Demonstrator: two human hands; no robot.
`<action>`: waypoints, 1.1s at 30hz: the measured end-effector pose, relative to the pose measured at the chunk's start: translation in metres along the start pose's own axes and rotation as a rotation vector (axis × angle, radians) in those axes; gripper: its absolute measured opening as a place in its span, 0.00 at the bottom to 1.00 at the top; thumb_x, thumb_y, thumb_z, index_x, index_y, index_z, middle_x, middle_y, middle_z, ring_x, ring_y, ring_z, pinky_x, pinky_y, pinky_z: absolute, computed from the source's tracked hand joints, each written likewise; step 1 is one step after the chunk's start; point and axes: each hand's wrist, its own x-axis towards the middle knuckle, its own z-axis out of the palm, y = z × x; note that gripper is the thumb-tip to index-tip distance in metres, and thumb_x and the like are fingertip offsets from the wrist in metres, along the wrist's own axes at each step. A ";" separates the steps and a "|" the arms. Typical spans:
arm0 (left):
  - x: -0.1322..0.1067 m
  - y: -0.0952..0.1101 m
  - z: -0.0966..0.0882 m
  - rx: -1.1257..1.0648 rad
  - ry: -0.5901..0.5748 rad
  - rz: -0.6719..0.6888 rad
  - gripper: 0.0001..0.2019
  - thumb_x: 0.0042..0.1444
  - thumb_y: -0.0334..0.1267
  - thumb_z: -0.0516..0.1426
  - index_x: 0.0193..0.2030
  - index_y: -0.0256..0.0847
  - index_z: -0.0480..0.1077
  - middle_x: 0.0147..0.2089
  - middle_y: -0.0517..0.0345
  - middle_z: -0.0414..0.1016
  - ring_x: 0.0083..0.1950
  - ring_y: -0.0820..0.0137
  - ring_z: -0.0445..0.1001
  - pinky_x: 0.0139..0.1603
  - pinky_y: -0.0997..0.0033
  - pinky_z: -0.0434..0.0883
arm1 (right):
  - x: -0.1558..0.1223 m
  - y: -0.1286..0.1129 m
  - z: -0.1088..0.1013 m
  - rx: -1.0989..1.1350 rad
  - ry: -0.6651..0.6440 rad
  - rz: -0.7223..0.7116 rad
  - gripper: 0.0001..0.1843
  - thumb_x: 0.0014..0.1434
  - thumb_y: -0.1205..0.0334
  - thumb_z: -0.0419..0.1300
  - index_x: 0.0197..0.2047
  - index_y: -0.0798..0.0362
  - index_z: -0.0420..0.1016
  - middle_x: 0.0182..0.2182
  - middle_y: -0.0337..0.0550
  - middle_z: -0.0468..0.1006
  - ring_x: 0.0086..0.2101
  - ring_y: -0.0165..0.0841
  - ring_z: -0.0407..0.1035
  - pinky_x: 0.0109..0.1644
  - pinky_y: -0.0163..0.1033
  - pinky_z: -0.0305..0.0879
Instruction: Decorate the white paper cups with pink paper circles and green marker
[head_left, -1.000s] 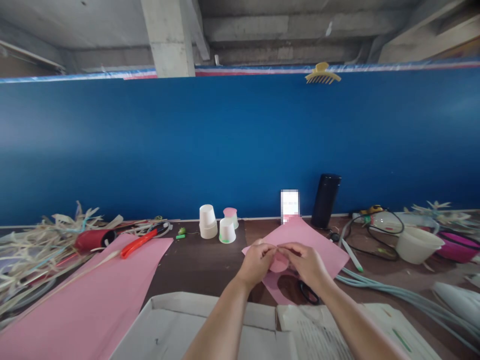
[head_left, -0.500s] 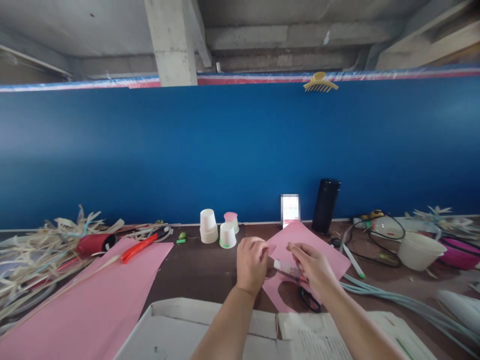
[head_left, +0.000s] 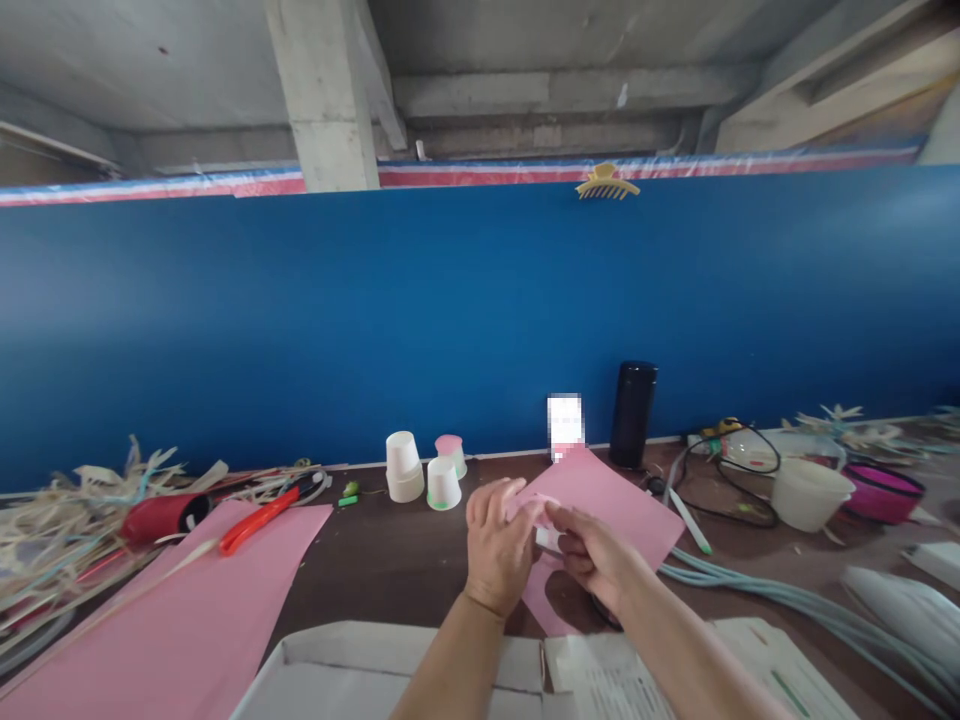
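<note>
My left hand is closed around a small pink paper piece above the table. My right hand meets it from the right, thumb and finger pinched at the edge of the same piece. Behind and beneath both hands lies a larger pink paper sheet with a rounded opening cut into its near part. A small white strip shows between my hands; what it belongs to is hidden. Under my right wrist, a bit of a black loop peeks out, mostly covered.
White paper cups stand at centre back, one with a pink top. A black bottle stands by the blue panel. Left are a large pink sheet and red-handled tool; right, bluish cords and a white bucket.
My right hand has moved left to the pink paper piece in my left hand; before, the hands were apart. The view has shifted slightly right.
</note>
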 end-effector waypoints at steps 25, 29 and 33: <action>0.007 -0.015 0.008 -1.339 -0.180 -1.154 0.15 0.41 0.44 0.64 0.32 0.38 0.68 0.34 0.58 0.71 0.33 0.76 0.68 0.38 0.75 0.63 | -0.003 0.013 0.007 -0.343 0.071 -0.247 0.20 0.47 0.48 0.63 0.41 0.51 0.73 0.26 0.37 0.72 0.18 0.22 0.56 0.20 0.29 0.54; 0.002 -0.029 0.012 -1.305 -0.072 -1.147 0.15 0.42 0.44 0.64 0.32 0.37 0.68 0.31 0.59 0.71 0.31 0.78 0.68 0.36 0.77 0.63 | -0.006 -0.014 0.001 -0.596 0.172 -0.342 0.20 0.51 0.45 0.57 0.38 0.53 0.73 0.24 0.39 0.73 0.16 0.24 0.56 0.18 0.31 0.53; -0.003 -0.039 0.015 -1.252 -0.052 -1.120 0.15 0.44 0.46 0.62 0.32 0.36 0.67 0.29 0.59 0.71 0.29 0.78 0.67 0.34 0.76 0.63 | -0.013 -0.047 -0.007 -0.947 0.218 -0.564 0.14 0.52 0.50 0.55 0.32 0.51 0.73 0.22 0.38 0.73 0.19 0.28 0.62 0.23 0.33 0.56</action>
